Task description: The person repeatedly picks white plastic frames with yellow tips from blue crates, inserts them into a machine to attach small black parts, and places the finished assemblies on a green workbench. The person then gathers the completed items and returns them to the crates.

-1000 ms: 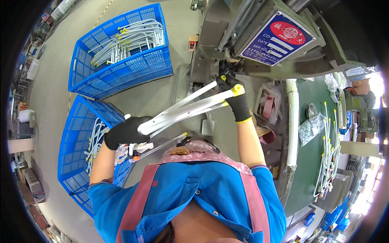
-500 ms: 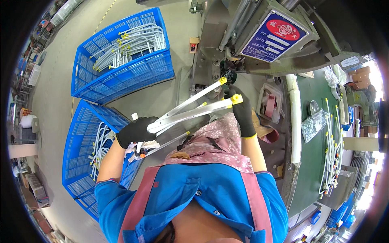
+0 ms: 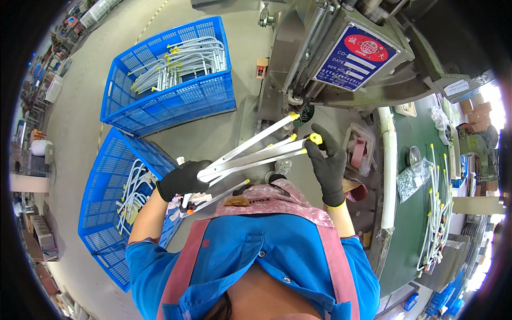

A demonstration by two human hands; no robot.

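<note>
Both my hands wear black gloves. My left hand is closed around the joined end of a white metal tube frame, whose bars fan out toward the right. Yellow plastic fittings cap the bars' far ends. At one bar's tip, my right hand has its fingers and thumb closed about a yellow end cap. The longest upper bar ends near the machine, its yellow tip close to the machine's lower working part. Just below my left hand, a further pale bar lies beside some small white and orange pieces.
Two blue plastic crates, one farther and one nearer, stand at the left with bent white tubes inside. To the right, a green table bears more yellow-tipped tubes and a clear bag. A translucent bin sits beside my right hand.
The bars have spread, with more yellow tips showing. My right hand has shifted down and slightly right, its fingers now at the end cap. My left hand keeps its hold.
</note>
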